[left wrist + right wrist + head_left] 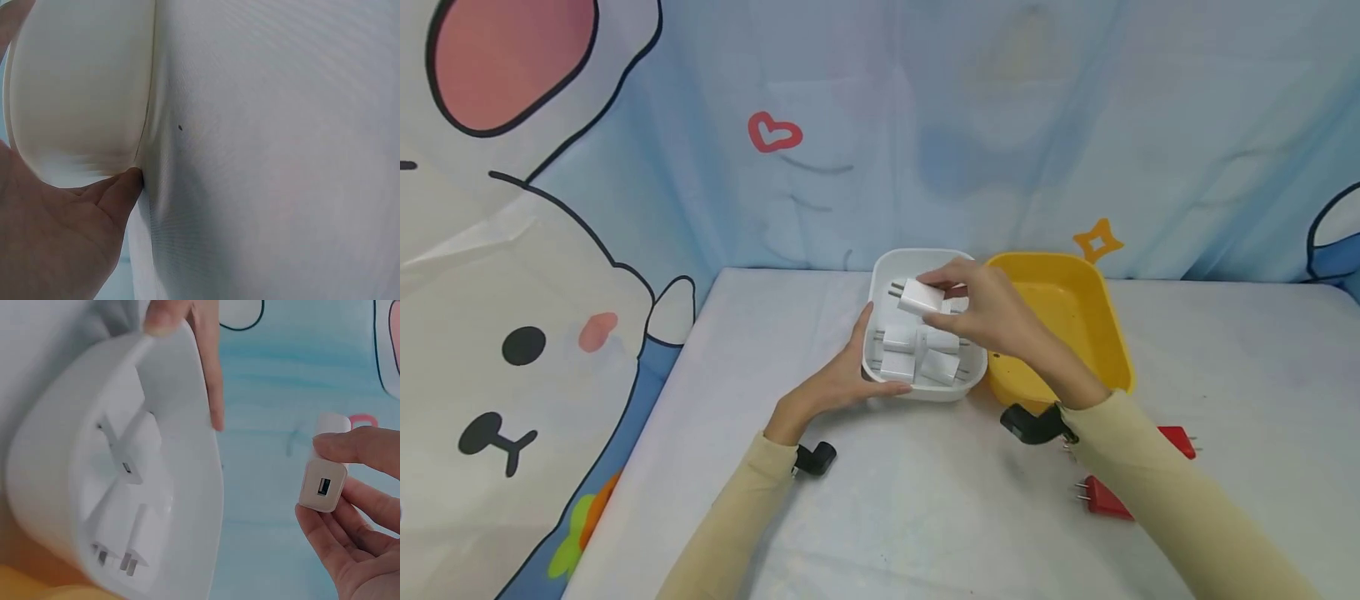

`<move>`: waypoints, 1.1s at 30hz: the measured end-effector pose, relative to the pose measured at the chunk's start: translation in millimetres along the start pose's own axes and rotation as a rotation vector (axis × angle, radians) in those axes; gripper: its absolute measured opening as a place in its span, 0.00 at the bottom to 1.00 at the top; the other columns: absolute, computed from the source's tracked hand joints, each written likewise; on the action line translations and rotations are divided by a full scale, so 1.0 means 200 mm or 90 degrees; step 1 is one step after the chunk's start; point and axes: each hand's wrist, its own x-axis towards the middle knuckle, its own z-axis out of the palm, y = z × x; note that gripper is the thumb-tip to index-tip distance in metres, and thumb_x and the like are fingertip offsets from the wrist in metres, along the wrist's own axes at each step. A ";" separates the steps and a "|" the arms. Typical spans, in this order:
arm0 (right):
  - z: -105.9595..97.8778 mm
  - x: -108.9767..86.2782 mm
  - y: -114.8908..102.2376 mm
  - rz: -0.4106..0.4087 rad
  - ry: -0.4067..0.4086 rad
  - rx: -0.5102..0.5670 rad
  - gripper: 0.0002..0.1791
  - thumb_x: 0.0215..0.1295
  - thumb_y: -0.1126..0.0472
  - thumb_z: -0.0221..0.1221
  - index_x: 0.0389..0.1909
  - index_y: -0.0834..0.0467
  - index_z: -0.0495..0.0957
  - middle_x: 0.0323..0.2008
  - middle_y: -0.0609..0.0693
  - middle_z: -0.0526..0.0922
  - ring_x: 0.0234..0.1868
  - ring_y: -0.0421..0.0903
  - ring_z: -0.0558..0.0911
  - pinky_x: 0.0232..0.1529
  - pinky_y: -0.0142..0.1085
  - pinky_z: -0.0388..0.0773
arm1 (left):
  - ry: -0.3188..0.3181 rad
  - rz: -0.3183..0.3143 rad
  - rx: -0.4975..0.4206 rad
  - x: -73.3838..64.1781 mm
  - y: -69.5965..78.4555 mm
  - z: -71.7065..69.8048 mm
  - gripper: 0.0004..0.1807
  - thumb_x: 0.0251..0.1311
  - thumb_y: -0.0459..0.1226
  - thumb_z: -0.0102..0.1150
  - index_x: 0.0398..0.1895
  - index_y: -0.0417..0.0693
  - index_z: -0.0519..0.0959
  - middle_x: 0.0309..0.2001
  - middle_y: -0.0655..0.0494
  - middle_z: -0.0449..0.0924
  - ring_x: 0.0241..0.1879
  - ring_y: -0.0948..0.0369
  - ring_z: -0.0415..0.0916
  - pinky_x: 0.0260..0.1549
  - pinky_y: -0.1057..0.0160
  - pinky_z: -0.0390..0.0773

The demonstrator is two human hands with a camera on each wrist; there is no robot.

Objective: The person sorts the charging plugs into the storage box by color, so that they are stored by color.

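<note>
While the left hand (pixel 842 367) holds the near left corner of the white box (pixel 922 252), with its thumb on the near side and its fingers on the left side, the right hand (pixel 988 310) pinches one white plug (pixel 920 297) over that box. The thumb and fingers hold the plug near its back end, and its two metal prongs (pixel 896 290) poke out free. The plug lies longways from side to side — prongs to the left and a bit away from the person, the end with the little slot (pixel 324 486) to the right. It is over the far half of the box, and the right hand is the one close to it; the left hand is lower and to its left, down at the wall. Four other white plugs (pixel 898 366) sit nearer the person in the box, two by two — the left pair's prongs point left, the right pair's point right. So the held plug points the same way as the left pair. Just to the right is a yellow box (pixel 1052 287), and red plugs (pixel 1105 498) lie by the right sleeve (pixel 1195 508).
</note>
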 end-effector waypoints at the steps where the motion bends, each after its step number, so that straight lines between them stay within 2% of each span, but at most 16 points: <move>1: 0.00 0.04 0.01 0.007 -0.003 0.000 0.23 0.62 0.71 0.72 0.57 0.72 0.82 0.49 0.65 0.84 0.49 0.60 0.84 0.59 0.54 0.80 | -0.001 -0.003 0.000 0.00 0.00 0.00 0.74 0.57 0.42 0.78 0.84 0.61 0.23 0.83 0.53 0.45 0.77 0.57 0.55 0.75 0.47 0.56; 3: 0.00 0.11 0.04 0.018 -0.001 0.003 0.23 0.63 0.72 0.71 0.58 0.73 0.81 0.51 0.67 0.83 0.49 0.61 0.83 0.59 0.54 0.80 | -0.003 -0.005 -0.001 0.00 0.01 0.00 0.73 0.57 0.43 0.78 0.84 0.63 0.23 0.84 0.53 0.44 0.77 0.58 0.54 0.75 0.47 0.56; 10: 0.03 0.26 0.16 0.107 0.004 0.019 0.24 0.64 0.70 0.70 0.60 0.72 0.81 0.53 0.67 0.83 0.51 0.61 0.84 0.57 0.51 0.81 | -0.013 0.048 -0.030 0.02 0.01 -0.01 0.71 0.58 0.39 0.77 0.85 0.58 0.26 0.81 0.48 0.50 0.76 0.54 0.56 0.75 0.45 0.57; 17: 0.11 0.34 0.28 0.175 -0.030 0.001 0.25 0.64 0.66 0.71 0.62 0.69 0.81 0.51 0.65 0.85 0.48 0.58 0.82 0.48 0.45 0.81 | -0.008 0.013 -0.017 0.00 0.01 -0.01 0.73 0.57 0.39 0.78 0.84 0.61 0.23 0.83 0.50 0.48 0.78 0.58 0.53 0.76 0.47 0.55; 25: 0.18 0.37 0.36 0.187 -0.096 -0.024 0.26 0.66 0.67 0.70 0.63 0.71 0.79 0.53 0.67 0.84 0.49 0.59 0.82 0.55 0.49 0.81 | -0.008 -0.013 -0.015 0.00 0.02 -0.01 0.74 0.58 0.42 0.78 0.84 0.62 0.22 0.84 0.50 0.42 0.79 0.58 0.49 0.76 0.47 0.53; 33: 0.22 0.40 0.37 0.157 -0.130 -0.058 0.25 0.63 0.69 0.70 0.61 0.73 0.80 0.53 0.68 0.85 0.49 0.61 0.83 0.55 0.50 0.81 | -0.003 -0.013 -0.013 0.00 0.01 -0.01 0.73 0.58 0.41 0.78 0.84 0.60 0.22 0.85 0.51 0.39 0.80 0.58 0.49 0.76 0.48 0.53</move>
